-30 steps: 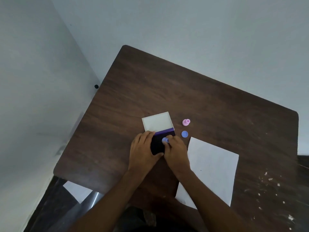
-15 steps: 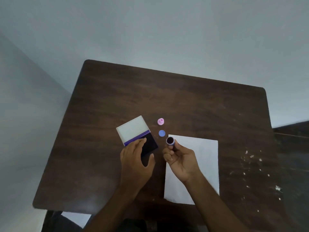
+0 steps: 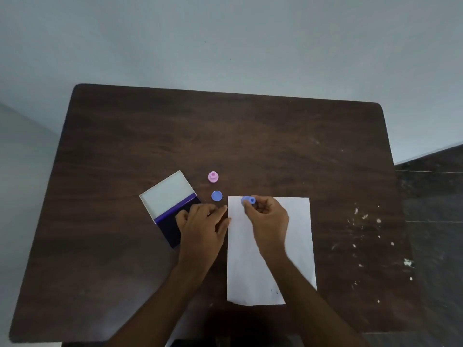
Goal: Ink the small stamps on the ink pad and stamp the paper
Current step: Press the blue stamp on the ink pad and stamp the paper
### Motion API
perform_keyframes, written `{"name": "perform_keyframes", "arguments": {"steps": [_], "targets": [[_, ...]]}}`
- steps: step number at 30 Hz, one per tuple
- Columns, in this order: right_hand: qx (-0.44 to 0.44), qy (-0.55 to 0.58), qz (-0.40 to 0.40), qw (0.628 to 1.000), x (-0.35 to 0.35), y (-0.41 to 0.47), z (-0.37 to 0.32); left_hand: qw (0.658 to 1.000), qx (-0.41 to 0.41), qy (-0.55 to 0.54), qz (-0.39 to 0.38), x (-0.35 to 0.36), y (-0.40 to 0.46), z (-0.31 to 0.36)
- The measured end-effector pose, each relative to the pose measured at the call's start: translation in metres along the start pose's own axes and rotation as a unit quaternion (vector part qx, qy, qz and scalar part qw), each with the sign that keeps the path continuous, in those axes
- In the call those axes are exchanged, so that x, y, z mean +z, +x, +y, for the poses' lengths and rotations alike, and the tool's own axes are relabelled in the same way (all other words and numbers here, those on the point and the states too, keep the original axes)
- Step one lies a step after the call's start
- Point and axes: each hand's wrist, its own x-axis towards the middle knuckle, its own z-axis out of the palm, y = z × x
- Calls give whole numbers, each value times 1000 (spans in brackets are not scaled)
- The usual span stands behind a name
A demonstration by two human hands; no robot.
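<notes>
My right hand [image 3: 266, 219] pinches a small blue stamp [image 3: 248, 200] over the top left corner of the white paper [image 3: 298, 234]. Whether the stamp face touches the sheet I cannot tell. My left hand [image 3: 201, 226] rests flat, fingers together, half on the dark ink pad [image 3: 169, 227] and half on the table, its fingertips near the paper's left edge. The pad's white lid [image 3: 166, 194] lies open behind it. A pink stamp [image 3: 213, 177] and a blue round cap [image 3: 216, 196] sit on the table between the pad and the paper.
The dark wooden table [image 3: 250, 136] fills the view, with a grey wall behind it. White flecks [image 3: 363, 221] dot the table's right side. A dark floor [image 3: 436, 196] shows at the right.
My right hand lifted the blue stamp off the ink pad, turned its inked face up, then carried it over the paper's top left corner. My left hand stayed on the pad.
</notes>
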Motion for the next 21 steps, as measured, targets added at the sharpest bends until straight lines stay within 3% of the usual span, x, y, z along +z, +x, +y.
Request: {"name": "perform_keyframes", "arguments": {"steps": [6, 21], "targets": [[-105, -44, -54, 992, 23, -1, 18, 1000, 8, 5, -11, 12, -1, 3], [-82, -89, -63, 991, 37, 10, 36, 998, -43, 22, -29, 22, 0, -1]]}}
